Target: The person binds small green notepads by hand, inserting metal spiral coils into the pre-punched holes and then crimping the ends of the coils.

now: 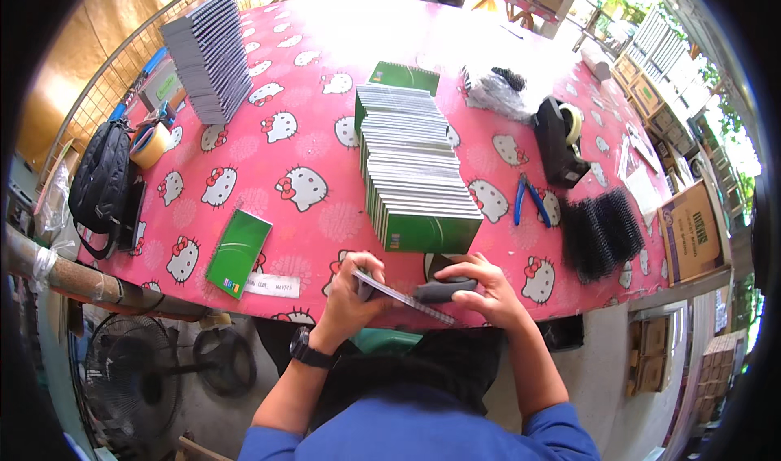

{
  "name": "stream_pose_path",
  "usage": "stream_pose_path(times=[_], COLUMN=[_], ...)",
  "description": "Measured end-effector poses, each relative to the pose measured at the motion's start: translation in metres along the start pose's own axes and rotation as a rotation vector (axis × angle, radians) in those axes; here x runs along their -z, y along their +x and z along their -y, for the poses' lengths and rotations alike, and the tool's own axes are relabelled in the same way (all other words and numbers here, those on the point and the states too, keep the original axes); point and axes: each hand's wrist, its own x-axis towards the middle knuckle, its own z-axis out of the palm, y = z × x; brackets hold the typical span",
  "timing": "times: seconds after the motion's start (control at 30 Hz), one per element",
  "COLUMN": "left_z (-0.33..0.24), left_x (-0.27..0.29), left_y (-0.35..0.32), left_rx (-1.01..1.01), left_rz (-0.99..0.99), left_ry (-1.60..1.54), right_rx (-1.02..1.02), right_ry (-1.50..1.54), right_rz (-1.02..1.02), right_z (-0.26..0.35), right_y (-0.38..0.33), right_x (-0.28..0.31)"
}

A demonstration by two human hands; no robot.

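At the table's near edge my left hand (350,302) is closed around a thin spiral notebook (416,304), held tilted with its bound edge showing. My right hand (490,294) grips a tool with thick dark handles (446,289) close against that edge. The tool's working end is hard to make out. Just beyond both hands lies a long row of spiral notebooks with green covers (435,233), packed together. To the left, a single green notebook (238,254) lies flat next to a white paper strip (275,285).
Blue-handled pliers (529,201), black spiral coils (600,232) and a tape dispenser (560,144) lie on the right. A tall notebook stack (207,58), tape roll (150,144) and black backpack (99,180) stand left. A carton (693,232) sits at the right edge; a fan (134,380) is below.
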Motion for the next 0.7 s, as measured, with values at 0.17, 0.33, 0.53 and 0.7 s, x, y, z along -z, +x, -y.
stream_pose_path(times=[0.17, 0.33, 0.53, 0.7], left_z=[0.003, 0.011, 0.018, 0.017], left_x=[-0.008, -0.006, -0.001, -0.002], left_y=[-0.009, -0.012, -0.015, -0.016], left_rx=[0.029, 0.057, 0.035, -0.057], left_rz=[0.028, 0.056, 0.05, 0.062], left_ry=[0.003, -0.016, 0.048, 0.145], right_rx=[0.005, 0.234, 0.264, 0.13], right_ry=[0.116, 0.534, 0.519, 0.24], right_rz=[0.145, 0.187, 0.197, 0.116], right_z=[0.004, 0.013, 0.022, 0.02], right_y=[0.003, -0.001, 0.0, 0.011], right_x=[-0.005, -0.009, -0.01, -0.013])
